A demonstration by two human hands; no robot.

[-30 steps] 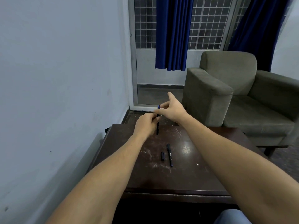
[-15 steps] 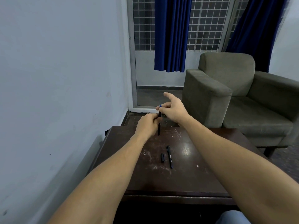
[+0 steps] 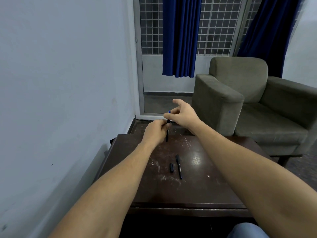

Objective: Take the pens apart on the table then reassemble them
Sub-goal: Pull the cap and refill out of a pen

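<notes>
Both hands work together above the far edge of the dark tabletop. The left hand is closed around the upper part of a black pen barrel, which hangs roughly upright with its lower end just over the wood. The right hand pinches a small blue-tipped piece at the top of that barrel between thumb and forefinger, its other fingers spread loosely. Nearer, in the middle of the tabletop, a second black pen lies lengthwise, and a short black cap lies just beside it on its left, not touching. The step in hand looks like work on the held pen's top end; whether the blue piece is coming out or going in cannot be told. The next move probably calls for a steady left grip while the right pulls or presses along the barrel's axis.
</notes>
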